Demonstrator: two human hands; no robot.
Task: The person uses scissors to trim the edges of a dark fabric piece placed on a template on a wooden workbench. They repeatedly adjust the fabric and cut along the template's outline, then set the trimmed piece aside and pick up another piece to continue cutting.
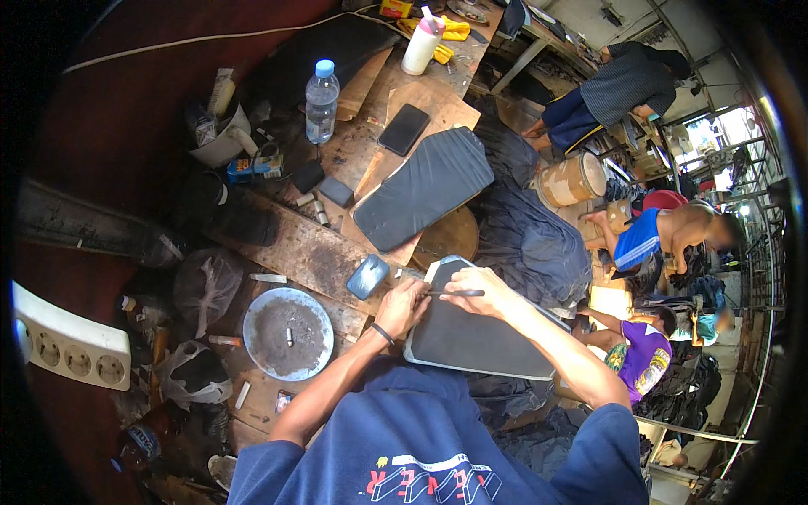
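Note:
My right hand (481, 291) is closed around a slim dark-handled tool (459, 294), held level above a black padded board (471, 332) with pale edges. The tool's kind is not clear. My left hand (401, 308) is at the board's left edge, fingers pinched together by the tool's other end; what they grip is hidden. Just beyond my left hand a small blue-grey block with a shiny top (368, 276) lies on the wooden bench. A second black-covered board (425, 189) rests farther off. Left of my left forearm sits a round blue basin (289, 370) of grey ash-like matter.
A phone (403, 129), a water bottle (321, 103) and a white tumbler (422, 44) stand or lie on the far bench. Dark cloth (539, 244) is heaped to the right. A power strip (71, 341) is at far left. Several people work at right, near a round drum (572, 181).

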